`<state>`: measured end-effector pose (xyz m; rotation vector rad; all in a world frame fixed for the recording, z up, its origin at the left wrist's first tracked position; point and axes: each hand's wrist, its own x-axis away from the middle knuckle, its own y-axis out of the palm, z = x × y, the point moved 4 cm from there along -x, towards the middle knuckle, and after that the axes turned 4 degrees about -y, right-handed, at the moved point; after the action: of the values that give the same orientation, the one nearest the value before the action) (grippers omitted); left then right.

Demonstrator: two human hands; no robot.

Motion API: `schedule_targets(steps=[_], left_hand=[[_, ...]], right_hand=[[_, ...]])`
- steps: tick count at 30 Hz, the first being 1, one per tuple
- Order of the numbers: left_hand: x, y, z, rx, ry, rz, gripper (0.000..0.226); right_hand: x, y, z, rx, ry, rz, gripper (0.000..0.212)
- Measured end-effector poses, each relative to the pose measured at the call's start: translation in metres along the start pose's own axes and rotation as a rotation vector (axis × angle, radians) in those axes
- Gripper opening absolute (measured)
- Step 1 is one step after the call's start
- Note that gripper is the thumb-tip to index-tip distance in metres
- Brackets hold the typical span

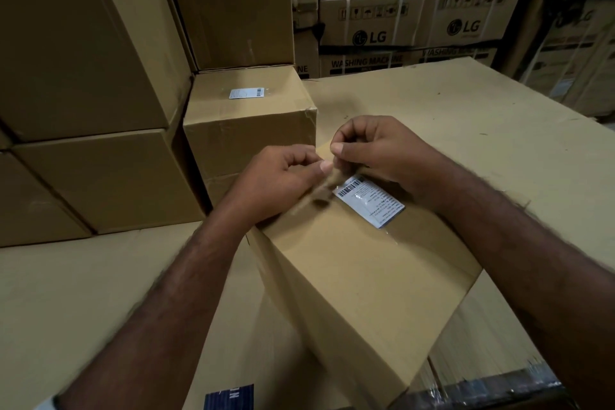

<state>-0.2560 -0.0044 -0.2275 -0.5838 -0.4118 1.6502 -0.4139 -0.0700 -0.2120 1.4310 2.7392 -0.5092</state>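
Tape is what we have in hand: a short, translucent brownish tape strip (323,151), pinched at one end between thumb and forefinger of our left hand (279,176) and at the other by the same fingers of our right hand (376,150). The remaining fingers of both hands are curled in. The strip hangs just above the far end of the plain brown cardboard box (366,276), which lies askew in front of us on a wide, flat cardboard sheet (466,116).

On the box's top face the white rectangular barcode label (369,201) already lies flat under a glossy clear film, so we judge the label placed and at least partly taped. What is left, as we read it, is to lay this strip over the label's far edge, close by our fingers, and press it down. Whether the strip's lower end touches the box we cannot tell; it is blurred there.

Behind stands a second brown cardboard box (249,130) with a like white label (247,93) on top, probably a finished one. Printed washing-machine cartons (372,30) are stacked at the back.
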Motion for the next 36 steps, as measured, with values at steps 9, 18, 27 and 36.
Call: schedule_targets(steps=[9,18,27,36], left_hand=[[-0.013,0.026,0.013,-0.060,-0.169,-0.101,0.061],[-0.014,0.027,-0.001,0.100,-0.140,-0.070,0.058],[-0.005,0.016,0.006,0.145,-0.147,-0.140,0.004],[-0.003,0.013,0.006,0.188,-0.225,-0.154,0.007]], right_hand=[[0.002,-0.007,-0.003,-0.060,-0.027,0.006,0.007],[0.001,-0.006,-0.007,-0.094,-0.048,0.025,0.006],[0.000,-0.008,-0.003,0.064,-0.021,0.115,0.013],[0.021,-0.026,0.008,0.342,0.190,0.076,0.009]])
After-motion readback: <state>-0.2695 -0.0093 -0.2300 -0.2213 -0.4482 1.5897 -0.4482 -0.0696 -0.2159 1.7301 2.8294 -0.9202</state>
